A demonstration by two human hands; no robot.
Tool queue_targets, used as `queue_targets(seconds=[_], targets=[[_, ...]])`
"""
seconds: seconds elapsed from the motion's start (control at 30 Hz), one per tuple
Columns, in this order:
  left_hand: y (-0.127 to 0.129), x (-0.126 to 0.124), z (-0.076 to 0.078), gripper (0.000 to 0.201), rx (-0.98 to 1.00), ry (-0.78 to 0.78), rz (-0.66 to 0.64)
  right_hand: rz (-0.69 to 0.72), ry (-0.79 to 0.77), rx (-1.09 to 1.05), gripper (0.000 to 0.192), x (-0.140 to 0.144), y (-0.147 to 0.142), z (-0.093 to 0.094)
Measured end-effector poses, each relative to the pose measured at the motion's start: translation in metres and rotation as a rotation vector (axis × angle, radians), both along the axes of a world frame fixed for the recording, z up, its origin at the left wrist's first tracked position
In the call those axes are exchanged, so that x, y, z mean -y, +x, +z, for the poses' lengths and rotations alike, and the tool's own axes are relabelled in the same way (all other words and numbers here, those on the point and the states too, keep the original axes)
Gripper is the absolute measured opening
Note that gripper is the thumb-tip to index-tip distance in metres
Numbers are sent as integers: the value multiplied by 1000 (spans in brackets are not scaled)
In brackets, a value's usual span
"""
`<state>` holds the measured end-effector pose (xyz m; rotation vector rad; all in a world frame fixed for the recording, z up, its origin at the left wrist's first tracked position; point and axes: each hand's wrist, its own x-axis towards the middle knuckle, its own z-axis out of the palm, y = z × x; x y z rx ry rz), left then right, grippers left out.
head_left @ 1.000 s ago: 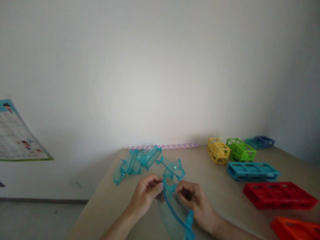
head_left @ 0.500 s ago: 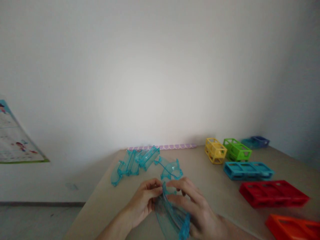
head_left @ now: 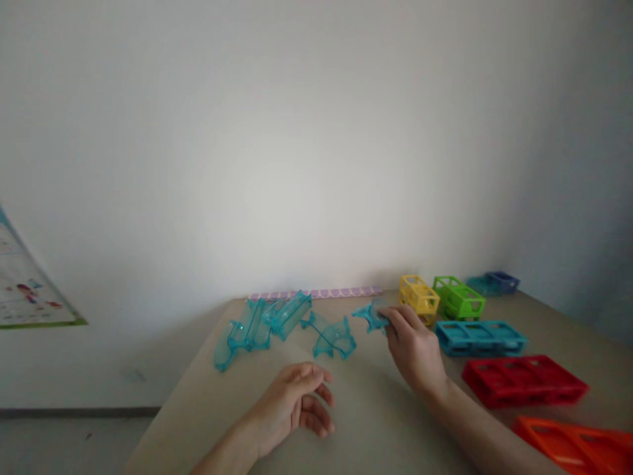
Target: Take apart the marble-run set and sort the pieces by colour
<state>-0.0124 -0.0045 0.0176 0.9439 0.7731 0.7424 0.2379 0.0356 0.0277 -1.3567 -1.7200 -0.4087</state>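
Note:
My right hand (head_left: 413, 346) is stretched out over the table and grips a clear turquoise track piece (head_left: 370, 315), holding it just left of the yellow frame block (head_left: 418, 297). My left hand (head_left: 297, 399) hovers low above the near part of the table (head_left: 356, 422), fingers loosely curled and holding nothing. A curved turquoise track piece (head_left: 330, 335) lies between the two hands. A pile of straight turquoise track pieces (head_left: 262, 322) lies at the far left of the table.
To the right lie a green frame block (head_left: 457, 298), a long blue frame (head_left: 479, 338), a red frame (head_left: 524, 381) and an orange frame (head_left: 578, 447). Small blue pieces (head_left: 494, 282) sit in the far corner. A purple strip (head_left: 316, 292) runs along the wall. A poster (head_left: 24, 290) hangs left.
Both hands held the turquoise piece near my body; now the left hand has let go and the right hand has carried the piece away toward the yellow block.

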Motion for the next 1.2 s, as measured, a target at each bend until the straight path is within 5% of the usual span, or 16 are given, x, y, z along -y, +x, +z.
queue_targets(seconds=[0.17,0.7,0.93,1.07,1.2], targets=[[0,1,-3,28,-13,19,-10,-210,-241,147,25,-12,3,-5],[-1,-1,-2,26,11,58,48,-246,-389,191,44,-16,-7,-6],[-5,-9,-6,26,-238,317,309,265,-301,215,39,12,-42,-6],[-8,-11,-11,22,-460,636,365,332,-400,197,30,11,-53,-18],[-11,-14,-14,24,-517,718,370,357,-391,82,23,6,-50,-22]])
